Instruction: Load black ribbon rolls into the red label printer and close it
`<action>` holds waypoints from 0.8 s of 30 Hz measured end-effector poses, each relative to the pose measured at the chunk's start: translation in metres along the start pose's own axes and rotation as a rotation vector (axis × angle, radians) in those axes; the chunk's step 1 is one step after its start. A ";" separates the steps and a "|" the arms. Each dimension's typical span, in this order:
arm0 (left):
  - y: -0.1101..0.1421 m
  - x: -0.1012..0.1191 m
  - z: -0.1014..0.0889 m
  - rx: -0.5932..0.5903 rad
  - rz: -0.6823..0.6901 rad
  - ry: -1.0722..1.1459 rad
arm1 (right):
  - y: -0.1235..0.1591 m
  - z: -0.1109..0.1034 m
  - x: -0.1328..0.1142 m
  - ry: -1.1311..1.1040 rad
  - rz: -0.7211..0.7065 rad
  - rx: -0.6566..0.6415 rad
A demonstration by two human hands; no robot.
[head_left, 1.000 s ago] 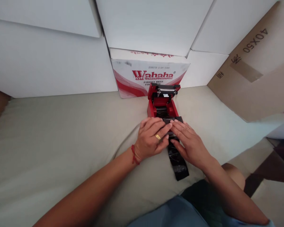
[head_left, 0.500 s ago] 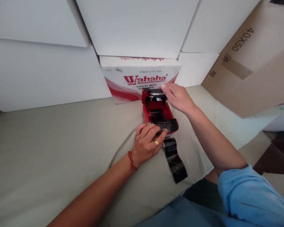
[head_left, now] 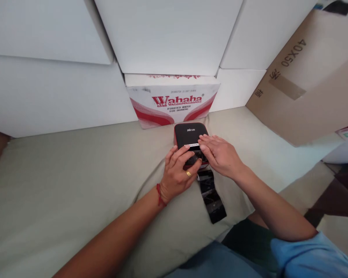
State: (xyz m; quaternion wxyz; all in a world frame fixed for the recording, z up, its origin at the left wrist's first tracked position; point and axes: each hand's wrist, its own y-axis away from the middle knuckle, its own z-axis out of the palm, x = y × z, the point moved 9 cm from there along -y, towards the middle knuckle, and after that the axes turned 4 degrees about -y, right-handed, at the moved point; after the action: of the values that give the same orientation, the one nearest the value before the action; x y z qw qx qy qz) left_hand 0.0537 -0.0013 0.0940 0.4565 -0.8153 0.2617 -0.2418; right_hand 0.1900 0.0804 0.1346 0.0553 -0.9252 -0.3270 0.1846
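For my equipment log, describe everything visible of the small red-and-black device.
The device has a smooth black lid, apparently plastic, with rounded corners and a pale logo, above red sides. The lid is down; latching can't be judged. It sits on pale cloth before the Wahaha box. The left hand covers its near left part; the right hand touches its right side.

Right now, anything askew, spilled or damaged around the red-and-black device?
Two small things. The black strip lies slantwise on the cloth in front of the device, creased rather than flat. The Wahaha carton has a dark smudge near its upper left corner. No spill visible.
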 end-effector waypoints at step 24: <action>0.032 -0.112 0.049 0.034 -1.012 1.077 | 0.068 0.002 -0.023 -0.232 -0.253 0.365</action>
State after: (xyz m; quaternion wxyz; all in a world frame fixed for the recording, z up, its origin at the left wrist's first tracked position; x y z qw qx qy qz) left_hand -0.0057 0.0872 0.0261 0.1099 -0.5975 0.0379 -0.7934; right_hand 0.2128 0.0131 0.1247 0.2063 -0.8240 -0.4057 0.3374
